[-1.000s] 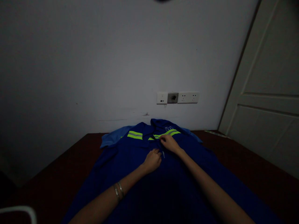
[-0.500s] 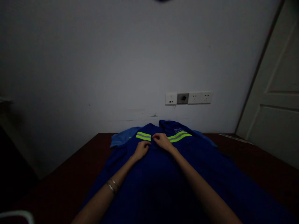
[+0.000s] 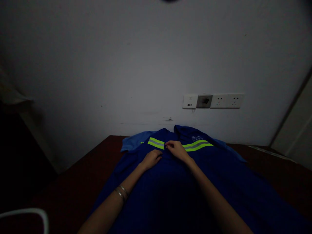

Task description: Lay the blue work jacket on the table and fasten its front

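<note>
A dark blue work shirt [image 3: 170,191] with yellow-green and grey reflective stripes [image 3: 156,143] lies spread on a dark brown table [image 3: 80,175], collar toward the wall. My left hand [image 3: 151,159], bracelets on its wrist, rests on the shirt's chest just below the left stripe, fingers curled and pinching the cloth. My right hand [image 3: 177,150] lies between the two stripes near the placket, fingers bent and pressed on the fabric. What the fingertips grip is too dim to make out beyond cloth.
A pale wall stands right behind the table, with a row of sockets and a switch [image 3: 213,101]. A white door edge [image 3: 297,130] is at the far right. A white curved rim [image 3: 26,214] shows at the lower left corner.
Both hands moved up the shirt front from mid-chest to the stripes near the collar. The view has swung left, so the door has slid almost out of frame.
</note>
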`<action>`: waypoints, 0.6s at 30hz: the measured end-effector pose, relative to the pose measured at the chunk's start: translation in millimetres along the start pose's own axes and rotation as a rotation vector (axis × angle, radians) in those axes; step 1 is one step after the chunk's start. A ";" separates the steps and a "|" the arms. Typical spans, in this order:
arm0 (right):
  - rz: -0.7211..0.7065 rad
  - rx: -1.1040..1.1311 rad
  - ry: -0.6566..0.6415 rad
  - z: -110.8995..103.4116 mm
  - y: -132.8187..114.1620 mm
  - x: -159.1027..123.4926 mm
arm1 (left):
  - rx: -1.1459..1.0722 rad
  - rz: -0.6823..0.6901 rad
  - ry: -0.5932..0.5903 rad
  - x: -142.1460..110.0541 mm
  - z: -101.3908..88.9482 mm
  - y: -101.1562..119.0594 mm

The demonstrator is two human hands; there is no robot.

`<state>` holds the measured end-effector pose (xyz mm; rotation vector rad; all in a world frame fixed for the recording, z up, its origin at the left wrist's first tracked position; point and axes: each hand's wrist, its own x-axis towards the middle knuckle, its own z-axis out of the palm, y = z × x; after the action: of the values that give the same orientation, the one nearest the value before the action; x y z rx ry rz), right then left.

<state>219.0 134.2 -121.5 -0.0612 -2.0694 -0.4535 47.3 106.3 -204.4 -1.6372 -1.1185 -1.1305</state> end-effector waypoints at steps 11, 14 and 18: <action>0.059 0.217 0.030 -5.8 6.0 4.8 | -0.100 -0.174 0.127 8.5 9.0 -2.2; 0.075 0.339 0.033 -8.9 0.2 5.6 | -0.122 -0.254 0.163 14.1 9.3 -2.7; 0.091 0.401 0.033 -13.6 -3.2 5.7 | -0.097 -0.315 0.155 25.3 5.2 -8.0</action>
<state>226.5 125.8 -111.5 0.0896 -2.0782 0.0206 45.7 118.5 -180.3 -1.4481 -1.2647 -1.5080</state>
